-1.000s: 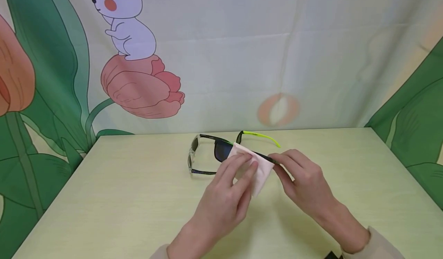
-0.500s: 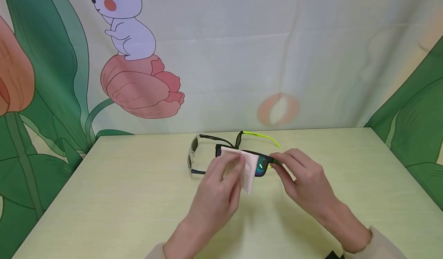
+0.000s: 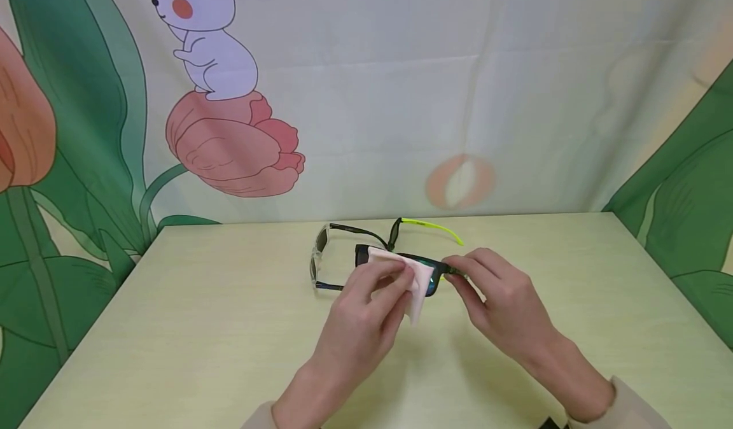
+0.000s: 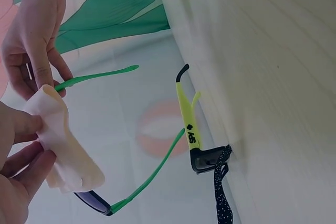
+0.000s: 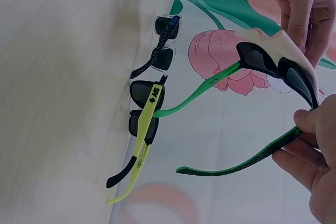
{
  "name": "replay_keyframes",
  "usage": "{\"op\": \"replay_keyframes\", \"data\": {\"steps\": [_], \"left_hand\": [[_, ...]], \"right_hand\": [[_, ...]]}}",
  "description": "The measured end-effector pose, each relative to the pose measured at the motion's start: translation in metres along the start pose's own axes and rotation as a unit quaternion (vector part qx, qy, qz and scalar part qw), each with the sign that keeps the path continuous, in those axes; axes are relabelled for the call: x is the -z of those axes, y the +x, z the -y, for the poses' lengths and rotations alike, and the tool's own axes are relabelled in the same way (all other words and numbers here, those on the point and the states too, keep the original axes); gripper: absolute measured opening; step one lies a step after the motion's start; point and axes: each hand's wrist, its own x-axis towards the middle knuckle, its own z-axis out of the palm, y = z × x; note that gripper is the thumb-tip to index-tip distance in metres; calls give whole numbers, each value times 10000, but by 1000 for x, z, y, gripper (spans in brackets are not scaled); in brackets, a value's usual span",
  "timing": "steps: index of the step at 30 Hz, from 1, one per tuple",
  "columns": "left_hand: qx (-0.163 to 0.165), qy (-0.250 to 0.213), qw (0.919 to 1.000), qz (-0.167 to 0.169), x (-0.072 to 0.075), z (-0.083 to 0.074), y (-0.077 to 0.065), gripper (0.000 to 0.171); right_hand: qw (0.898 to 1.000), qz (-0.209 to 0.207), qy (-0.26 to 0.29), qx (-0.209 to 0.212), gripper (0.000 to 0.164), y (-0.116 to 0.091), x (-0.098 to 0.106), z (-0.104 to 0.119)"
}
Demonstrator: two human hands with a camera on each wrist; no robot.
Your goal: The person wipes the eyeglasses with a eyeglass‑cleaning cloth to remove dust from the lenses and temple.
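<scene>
Sunglasses with a black front and green temples are held up above the table. My right hand pinches them at the hinge end of one temple, between thumb and fingers. A pale pink cleaning cloth is pinched in the fingertips of my left hand and lies across the front of the lenses. Part of the blue-green lens shows beside the cloth; the rest is covered. In the right wrist view the inner sides of both dark lenses are visible, with the cloth behind them.
Behind the hands, black sunglasses with yellow temples stand on the table. To their left are clear-framed sunglasses with dark, speckled temples. A printed curtain hangs along the table's back edge.
The cloth has slid left across the lenses, then slightly back right. The sunglasses have tilted, so their blue-green lens front now shows. My right hand keeps its grip nearly in place.
</scene>
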Motion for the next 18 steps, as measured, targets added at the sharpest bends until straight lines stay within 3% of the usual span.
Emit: {"op": "replay_keyframes", "data": {"steps": [10,18], "left_hand": [[-445,173,9988,136,1,-3,2,38],[-746,203,9965,325,2,-5,4,46]], "right_hand": [[9999,154,-20,60,11,3,-1,1],[9998,192,12,66,12,5,-1,3]]}}
